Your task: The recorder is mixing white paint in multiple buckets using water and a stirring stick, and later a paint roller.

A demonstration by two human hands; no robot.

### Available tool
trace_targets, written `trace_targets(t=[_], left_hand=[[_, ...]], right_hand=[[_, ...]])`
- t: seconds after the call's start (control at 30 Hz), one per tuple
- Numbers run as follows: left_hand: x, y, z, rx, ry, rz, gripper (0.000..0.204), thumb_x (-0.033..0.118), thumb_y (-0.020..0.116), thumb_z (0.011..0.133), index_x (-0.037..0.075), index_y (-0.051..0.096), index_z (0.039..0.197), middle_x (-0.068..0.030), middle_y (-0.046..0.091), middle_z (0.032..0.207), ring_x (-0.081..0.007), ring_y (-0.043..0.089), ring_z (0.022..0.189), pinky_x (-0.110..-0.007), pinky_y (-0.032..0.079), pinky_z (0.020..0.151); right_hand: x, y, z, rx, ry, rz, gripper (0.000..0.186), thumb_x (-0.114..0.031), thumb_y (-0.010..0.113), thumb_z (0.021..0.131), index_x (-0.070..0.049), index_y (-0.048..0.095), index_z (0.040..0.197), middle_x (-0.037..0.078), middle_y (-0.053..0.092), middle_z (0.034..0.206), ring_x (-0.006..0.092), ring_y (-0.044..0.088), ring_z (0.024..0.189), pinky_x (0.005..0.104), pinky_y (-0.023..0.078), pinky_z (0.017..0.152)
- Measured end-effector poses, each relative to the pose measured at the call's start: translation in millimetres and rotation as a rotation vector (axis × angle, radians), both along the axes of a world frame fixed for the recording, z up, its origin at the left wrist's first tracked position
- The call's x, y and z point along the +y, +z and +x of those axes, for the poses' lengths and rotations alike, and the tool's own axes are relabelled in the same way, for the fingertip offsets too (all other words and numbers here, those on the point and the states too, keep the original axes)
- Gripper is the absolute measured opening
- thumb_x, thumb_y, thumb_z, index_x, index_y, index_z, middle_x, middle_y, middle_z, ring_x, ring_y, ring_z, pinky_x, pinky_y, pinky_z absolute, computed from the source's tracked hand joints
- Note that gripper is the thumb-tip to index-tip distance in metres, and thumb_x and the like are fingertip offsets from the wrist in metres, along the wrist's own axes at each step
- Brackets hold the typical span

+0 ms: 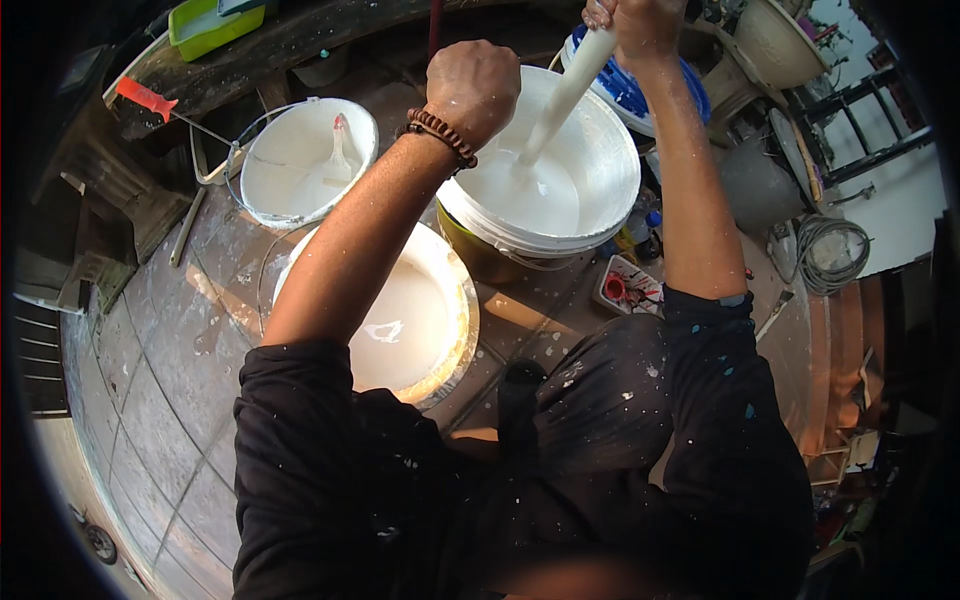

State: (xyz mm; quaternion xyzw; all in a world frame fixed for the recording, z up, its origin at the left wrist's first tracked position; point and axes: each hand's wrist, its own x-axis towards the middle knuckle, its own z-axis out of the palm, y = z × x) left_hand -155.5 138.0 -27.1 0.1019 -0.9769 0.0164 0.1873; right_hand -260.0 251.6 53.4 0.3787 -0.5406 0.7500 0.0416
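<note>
My right hand [645, 30], at the upper edge, is closed around a thick white pole [570, 90]. The pole slants down into a white bucket [610, 215], its lower end in white liquid [535, 195]. My left hand [475, 90] is a fist at the bucket's far left side, above the rim; its fingertips and whatever they grip are hidden. Below my left forearm stands a second bucket [465, 300], filled with creamy white liquid and partly covered by the arm. A third white bucket [268, 165], to the left, has a pale-handled brush [342, 145] inside.
A paint roller frame with an orange handle [147, 99] lies across the left bucket. A blue-lidded tub [660, 85] stands behind the white bucket. Near my right knee is a small tray [630, 287] with red items. A coiled hose [833, 252] lies at right, a green tray [210, 28] far left.
</note>
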Motion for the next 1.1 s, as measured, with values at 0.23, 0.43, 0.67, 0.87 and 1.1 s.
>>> trace_targets(t=[0.23,0.43,0.67,0.87,1.1], left_hand=[[-2,-5,-2,-0.003,0.004,0.008,0.016,0.014,0.064,0.092,0.006,0.078,0.092,-0.0122,0.074,0.082,-0.0229,0.074,0.072,-0.033,0.06,0.063],[-9,-10,-3,0.108,-0.035,0.049,0.013,0.009,0.065,0.084,0.003,0.076,0.082,-0.0189,0.071,0.076,-0.0314,0.073,0.072,-0.04,0.059,0.064],[-6,-4,-3,0.072,-0.003,-0.011,0.015,0.013,0.065,0.09,0.007,0.079,0.09,-0.012,0.073,0.077,-0.0233,0.073,0.069,-0.033,0.059,0.062],[-6,-1,2,0.079,0.003,-0.005,0.016,0.013,0.064,0.09,0.007,0.079,0.089,-0.0122,0.073,0.075,-0.0239,0.073,0.068,-0.033,0.059,0.061],[-4,-5,0,0.212,-0.043,0.072,0.013,0.005,0.062,0.082,0.003,0.075,0.08,-0.0197,0.071,0.076,-0.0311,0.073,0.071,-0.04,0.058,0.062]], right_hand=[[34,26,-37,-0.498,0.536,-0.052,0.029,-0.021,0.073,0.087,-0.008,0.05,0.075,-0.001,0.043,0.052,0.0118,0.043,0.038,0.0291,0.036,0.035],[25,24,-28,-0.263,-0.394,0.134,0.023,-0.022,0.072,0.089,-0.004,0.059,0.083,0.0,0.044,0.052,0.0127,0.044,0.038,0.0296,0.037,0.035],[24,16,-24,-0.328,-0.169,-0.065,0.021,-0.018,0.07,0.086,-0.009,0.053,0.075,-0.001,0.041,0.051,0.0132,0.042,0.038,0.0302,0.037,0.037],[11,18,-2,-0.216,-0.088,-0.148,0.023,-0.014,0.068,0.082,-0.013,0.047,0.071,0.0,0.043,0.051,0.0133,0.043,0.037,0.0302,0.039,0.037],[4,11,3,0.001,-0.21,-0.132,0.019,-0.013,0.068,0.083,-0.009,0.053,0.073,0.001,0.045,0.051,0.0128,0.044,0.036,0.0283,0.039,0.036]])
